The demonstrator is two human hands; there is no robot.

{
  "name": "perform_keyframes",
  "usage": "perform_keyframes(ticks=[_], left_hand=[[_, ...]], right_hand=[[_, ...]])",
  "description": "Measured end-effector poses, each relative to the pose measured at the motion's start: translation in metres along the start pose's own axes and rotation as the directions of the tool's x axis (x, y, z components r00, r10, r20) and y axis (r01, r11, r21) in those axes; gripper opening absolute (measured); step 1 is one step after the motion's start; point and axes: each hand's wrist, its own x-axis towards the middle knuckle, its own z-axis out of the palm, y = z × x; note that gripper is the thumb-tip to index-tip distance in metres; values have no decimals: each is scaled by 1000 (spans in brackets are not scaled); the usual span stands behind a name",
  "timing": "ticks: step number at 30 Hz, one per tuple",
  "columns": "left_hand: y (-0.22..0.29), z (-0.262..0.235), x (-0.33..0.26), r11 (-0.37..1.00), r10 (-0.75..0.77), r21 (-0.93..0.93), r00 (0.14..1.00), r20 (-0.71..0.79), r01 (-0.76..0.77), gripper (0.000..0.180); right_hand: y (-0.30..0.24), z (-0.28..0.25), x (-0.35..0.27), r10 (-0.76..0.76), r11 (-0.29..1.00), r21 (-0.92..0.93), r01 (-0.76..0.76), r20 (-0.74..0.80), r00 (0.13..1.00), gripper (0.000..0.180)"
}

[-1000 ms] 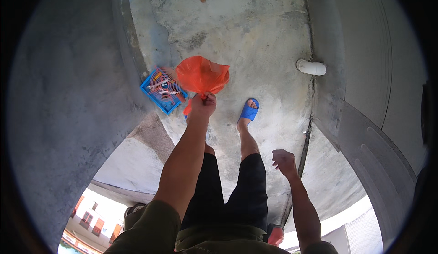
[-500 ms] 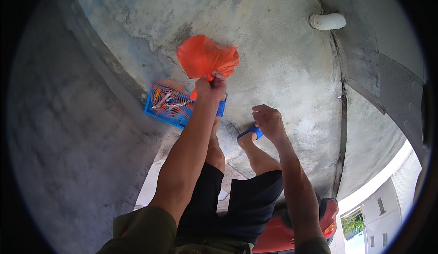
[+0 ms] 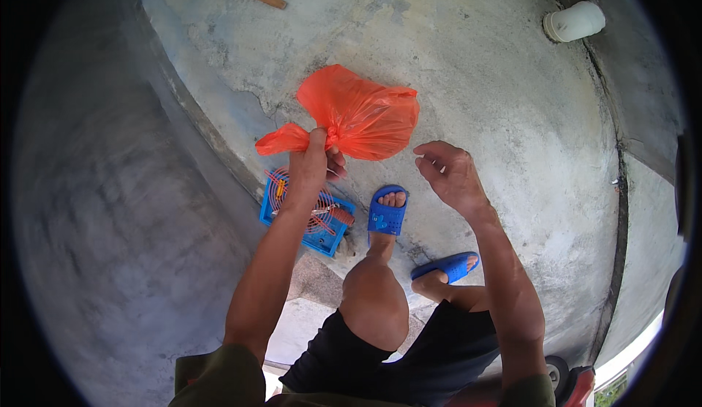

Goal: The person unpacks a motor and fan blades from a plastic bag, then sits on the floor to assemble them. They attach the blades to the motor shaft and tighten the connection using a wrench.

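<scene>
dark olive short sleeves, black shorts, blue open-toed slides

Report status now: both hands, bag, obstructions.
Left hand gripping orange bag by its tied neck. Right hand holding nothing, apart from bag. Left forearm partly covering blue tray.

"What does the left hand hold?"
"The gathered neck of the orange bag, fingers closed around it."
"And the right hand?"
"Just right of the bag, apart from it, fingers loosely curled."
"Anything else?"
"A blue tray nearer the person than the bag; a white pipe well to its right."
</scene>
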Motion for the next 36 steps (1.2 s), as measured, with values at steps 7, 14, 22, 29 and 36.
perform_keyframes(ticks=[7,14,22,29,36], left_hand=[[-10,-20,4,884,462,116,883,-78,-452,47],[-28,-25,20,816,495,-405,860,122,-413,41],[-23,-22,19,772,636,-124,753,168,-624,23],[-23,-17,39,689,710,-64,654,261,-722,19],[-7,-6,53,710,703,-255,675,222,-656,19]], right_hand=[[-19,20,52,-397,917,-45,396,-1,918,25],[-71,44,72,-613,759,-195,621,103,783,29],[-58,68,96,-547,822,-150,550,62,835,28],[-53,53,123,-518,814,-175,553,210,829,15],[-60,46,118,-556,804,-291,519,-55,830,14]])
